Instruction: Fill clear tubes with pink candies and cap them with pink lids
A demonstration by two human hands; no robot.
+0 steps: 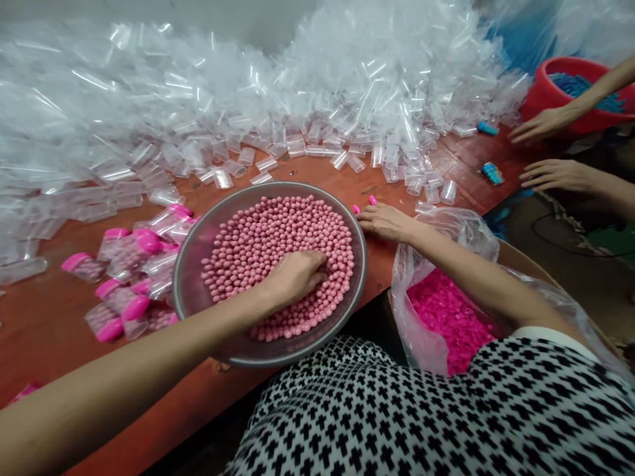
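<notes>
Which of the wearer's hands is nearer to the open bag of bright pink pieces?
Right. The right hand is just beyond the bag, its forearm stretched over it; the left hand is farther off, among pink beads in the bowl.

Centre: smooth metal bowl [192, 292] with a dull sheen; beads [268, 238], smooth, softly lustrous. Top: clear plastic tubes [347, 86], glossy. Right: crinkled, translucent plastic bag [459, 228]; smooth plastic tub [538, 92]. Left: tabletop [40, 344], smooth, faintly shiny. Bottom: matt cloth garment [387, 423].

Reddish table [380, 268], seemingly plain grey wall [248, 20].
</notes>
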